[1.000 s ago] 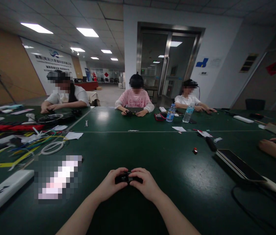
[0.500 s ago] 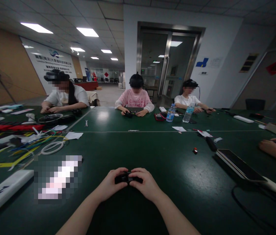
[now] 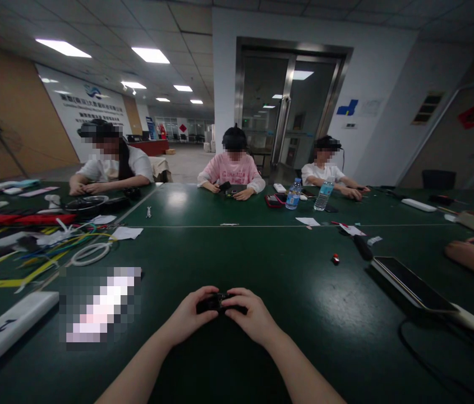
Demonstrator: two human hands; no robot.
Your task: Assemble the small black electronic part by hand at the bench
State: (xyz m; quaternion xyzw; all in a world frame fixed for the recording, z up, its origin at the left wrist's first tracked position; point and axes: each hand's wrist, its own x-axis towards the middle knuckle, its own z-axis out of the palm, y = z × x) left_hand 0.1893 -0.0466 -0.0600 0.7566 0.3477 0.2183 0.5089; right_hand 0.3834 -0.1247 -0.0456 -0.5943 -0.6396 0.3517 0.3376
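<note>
My left hand (image 3: pixel 192 317) grips the left end of a small black object (image 3: pixel 208 303), thumb in front and fingers behind. On the other end my right hand (image 3: pixel 250 320) is closed in the same way, around a black part (image 3: pixel 240 308) that shows past its fingers. Between my fingertips there is a narrow spot with lighter, metallic-looking detail. Whether the two black ends are joined or are two separate pieces, I cannot tell. Both hands are just above or on the green table (image 3: pixel 220 258), close to me, and my fingers cover much of the object.
At left lie a white power strip (image 3: pixel 12 331), a pixelated bright phone-like patch (image 3: pixel 104 306) and tangled cables (image 3: pixel 89 254). At right are a phone (image 3: pixel 415 285) on a pale block, a small red-and-black piece (image 3: pixel 335 258) and a co-worker's hands (image 3: pixel 470 255). Bottles (image 3: pixel 293 194) and several people are beyond.
The two black ends between my hands look slightly farther apart, with more lighter detail showing in the middle. The person opposite has lifted a dark piece. My arms have hardly moved.
</note>
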